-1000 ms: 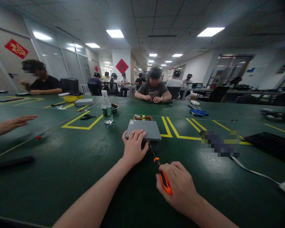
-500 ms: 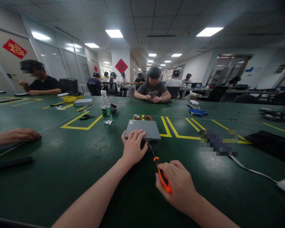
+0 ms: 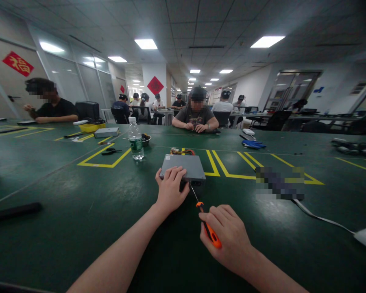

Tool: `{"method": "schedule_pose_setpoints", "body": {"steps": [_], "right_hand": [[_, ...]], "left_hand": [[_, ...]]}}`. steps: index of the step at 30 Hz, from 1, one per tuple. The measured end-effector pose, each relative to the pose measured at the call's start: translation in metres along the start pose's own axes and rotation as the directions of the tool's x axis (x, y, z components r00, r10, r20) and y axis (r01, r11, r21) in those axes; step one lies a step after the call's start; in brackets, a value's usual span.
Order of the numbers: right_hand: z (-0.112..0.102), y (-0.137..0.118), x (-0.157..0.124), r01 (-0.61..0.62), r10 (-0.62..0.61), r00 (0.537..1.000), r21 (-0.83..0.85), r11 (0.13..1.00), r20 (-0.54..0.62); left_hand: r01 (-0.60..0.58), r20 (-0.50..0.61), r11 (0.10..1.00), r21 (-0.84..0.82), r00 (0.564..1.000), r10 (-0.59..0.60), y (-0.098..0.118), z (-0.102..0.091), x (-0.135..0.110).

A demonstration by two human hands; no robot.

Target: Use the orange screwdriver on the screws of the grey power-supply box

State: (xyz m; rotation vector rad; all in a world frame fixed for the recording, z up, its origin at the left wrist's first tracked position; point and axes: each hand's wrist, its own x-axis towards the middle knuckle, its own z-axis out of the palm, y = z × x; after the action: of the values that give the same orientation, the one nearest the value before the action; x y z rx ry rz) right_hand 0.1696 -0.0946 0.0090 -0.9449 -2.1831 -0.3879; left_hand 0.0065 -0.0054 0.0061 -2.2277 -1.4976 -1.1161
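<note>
A grey metal computer power supply [image 3: 189, 165] lies on the green table, a bundle of coloured wires [image 3: 183, 151] at its far side. My left hand [image 3: 172, 189] grips its near left corner, fingers spread over the top and thumb at the front face. In my right hand [image 3: 227, 234] is an orange and black screwdriver [image 3: 213, 236], fingers wrapped round the handle. Its thin shaft slants up and forward to the lower front of the power supply, beside my left thumb. Exactly what the tip touches is too small to make out.
Left of the power supply stand a water bottle [image 3: 136, 140] and a small bowl [image 3: 145, 139]. A black bar [image 3: 15, 211] lies at the left. Blue gloves [image 3: 253, 144] and a white cable [image 3: 320, 217] are on the right. Across the table sits a person [image 3: 197, 112].
Another person's hand has gone from the left edge. The black item and the hand at the right edge are gone too. My own hands and the power supply have hardly moved.
</note>
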Motion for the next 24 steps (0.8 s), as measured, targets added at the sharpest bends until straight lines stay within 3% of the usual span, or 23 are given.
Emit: {"method": "schedule_pose_setpoints", "body": {"steps": [6,11,18,24], "right_hand": [[-0.0020,-0.0008,0.0024,-0.002,0.002,1.000,-0.006,1.000,0.010],[-0.0018,0.0016,0.0023,-0.008,0.008,0.999,0.016,1.000,-0.046],[-0.0027,0.0006,0.0016,0.012,-0.013,0.999,0.012,1.000,0.035],[-0.0013,0.0045,0.0011,-0.017,0.017,1.000,0.055,0.998,-0.001]], "left_hand": [[0.004,-0.007,1.000,0.000,1.000,-0.004,-0.0001,0.0000,0.0000],[0.002,0.003,1.000,0.000,1.000,-0.002,-0.0013,0.0010,-0.0006],[0.006,-0.001,1.000,-0.013,1.000,-0.006,0.0000,-0.0003,0.0000],[0.008,-0.004,1.000,-0.001,1.000,-0.008,0.0000,0.0001,-0.0003]]}}
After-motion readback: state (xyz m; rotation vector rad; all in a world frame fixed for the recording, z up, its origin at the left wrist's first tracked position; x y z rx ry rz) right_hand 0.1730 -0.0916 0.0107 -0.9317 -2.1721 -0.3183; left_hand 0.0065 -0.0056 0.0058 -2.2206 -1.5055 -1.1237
